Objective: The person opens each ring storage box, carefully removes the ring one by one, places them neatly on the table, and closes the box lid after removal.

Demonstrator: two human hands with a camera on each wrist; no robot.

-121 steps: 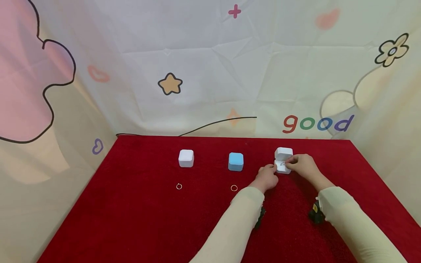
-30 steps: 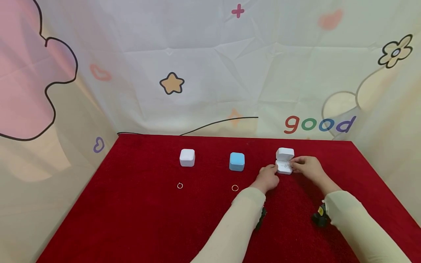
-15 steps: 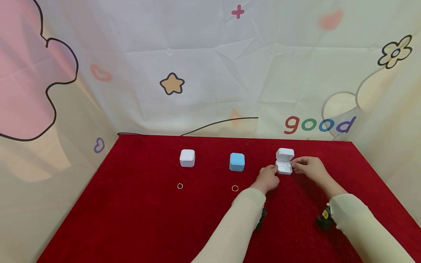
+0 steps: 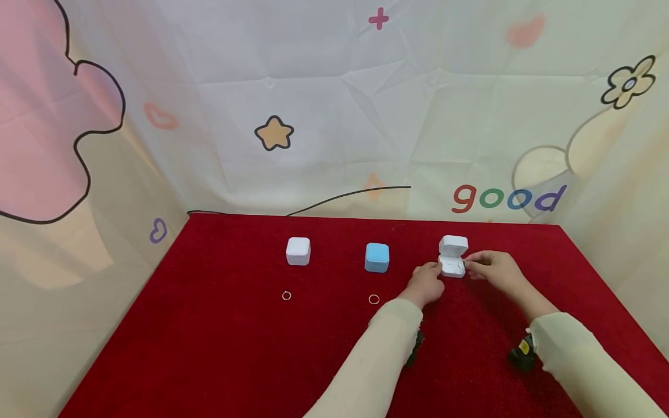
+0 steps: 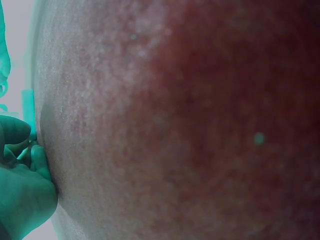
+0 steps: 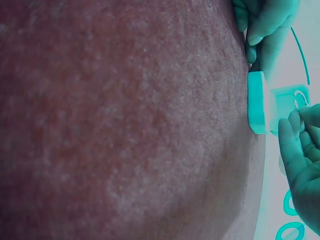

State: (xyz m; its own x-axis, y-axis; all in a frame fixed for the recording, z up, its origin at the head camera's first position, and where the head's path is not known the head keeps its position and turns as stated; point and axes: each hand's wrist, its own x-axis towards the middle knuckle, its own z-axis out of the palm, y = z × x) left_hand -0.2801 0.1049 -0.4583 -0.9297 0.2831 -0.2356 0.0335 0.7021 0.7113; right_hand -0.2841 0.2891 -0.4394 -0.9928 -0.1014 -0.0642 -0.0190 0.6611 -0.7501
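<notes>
An opened white ring box (image 4: 452, 266) stands at the back right of the red cloth, its lid raised. My left hand (image 4: 425, 283) holds its base at the left side. Beside the box's right edge, my right hand (image 4: 493, 269) pinches a small silver-coloured ring (image 6: 300, 99) between thumb and fingertips. In the right wrist view the ring overlaps the inside of the lid, and the left hand (image 6: 270, 27) sits at the far side of the box. The left wrist view catches the left hand (image 5: 25, 190) with its fingers bent at the box.
To the left stand a closed light-blue ring box (image 4: 377, 258) and a closed white ring box (image 4: 298, 251). In front of them lie a gold-coloured ring (image 4: 373, 299) and another small ring (image 4: 286, 295). A printed curtain (image 4: 334, 116) hangs behind the red cloth (image 4: 235, 348).
Four seconds ago the right fingers held the ring over the box's insert; since then they have drawn it to the box's right edge. The left hand stays at the box.
</notes>
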